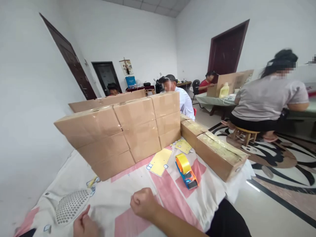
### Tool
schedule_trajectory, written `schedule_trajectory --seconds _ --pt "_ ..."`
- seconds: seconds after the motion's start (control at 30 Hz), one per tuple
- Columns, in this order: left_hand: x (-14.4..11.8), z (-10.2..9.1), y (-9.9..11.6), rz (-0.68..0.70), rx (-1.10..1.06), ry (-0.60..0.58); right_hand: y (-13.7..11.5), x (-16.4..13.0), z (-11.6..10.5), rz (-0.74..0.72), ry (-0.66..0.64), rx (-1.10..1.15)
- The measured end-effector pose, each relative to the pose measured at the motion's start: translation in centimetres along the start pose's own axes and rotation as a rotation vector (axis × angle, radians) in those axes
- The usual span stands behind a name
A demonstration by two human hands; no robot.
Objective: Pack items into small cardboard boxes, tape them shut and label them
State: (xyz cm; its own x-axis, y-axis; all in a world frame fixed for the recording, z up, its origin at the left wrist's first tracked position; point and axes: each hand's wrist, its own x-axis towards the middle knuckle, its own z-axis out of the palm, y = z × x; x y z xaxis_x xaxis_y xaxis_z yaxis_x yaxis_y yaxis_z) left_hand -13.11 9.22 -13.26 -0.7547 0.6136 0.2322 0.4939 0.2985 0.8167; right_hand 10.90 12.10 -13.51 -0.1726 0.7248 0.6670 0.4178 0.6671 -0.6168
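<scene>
At the far left, about 8 o'clock from the middle of the view, a white perforated pad (71,205) lies flat on the cloth-covered surface (118,187), which is white with pink blocks and yellow patches. Just right of it, at 7 o'clock near the bottom edge, the left hand (85,225) rests on the cloth with its fingers curled in and the thumb raised; it holds nothing, and its thumb tip is near the pad's lower right edge. At 6 o'clock the right hand (143,202) is closed into a tight fist, knuckles up, on the cloth; nothing shows inside it, and it is a little apart from the left hand.

Behind both hands, at 10 to 12 o'clock, a wall of stacked cardboard boxes (120,135) stands three high, sealed with tape. At 5 o'clock from the stack, and at 1 o'clock from the right fist, a blue and orange tape dispenser (187,171) with a yellow roll lies on a pink block, well apart from either hand. To its right, at 3 o'clock, two long flat boxes (214,149) lie end to end along the surface's edge. Farther right, a seated person (269,95) in a grey top faces away on a low stool.
</scene>
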Motion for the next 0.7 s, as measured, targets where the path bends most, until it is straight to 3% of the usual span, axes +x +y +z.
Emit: schedule_trajectory --seconds 0.13,0.33,0.7 --pt "0.2 -0.1 0.9 -0.051 0.15 -0.083 -0.3 0.3 0.0 0.148 -0.114 0.019" --pt "-1.1 -0.4 3.0 -0.063 0.147 -0.136 0.6 0.6 -0.8 0.306 -0.137 -0.039" --pt "-1.7 -0.7 2.8 -0.124 -0.072 -0.166 -0.1 0.9 -1.1 0.297 -0.377 -0.358"
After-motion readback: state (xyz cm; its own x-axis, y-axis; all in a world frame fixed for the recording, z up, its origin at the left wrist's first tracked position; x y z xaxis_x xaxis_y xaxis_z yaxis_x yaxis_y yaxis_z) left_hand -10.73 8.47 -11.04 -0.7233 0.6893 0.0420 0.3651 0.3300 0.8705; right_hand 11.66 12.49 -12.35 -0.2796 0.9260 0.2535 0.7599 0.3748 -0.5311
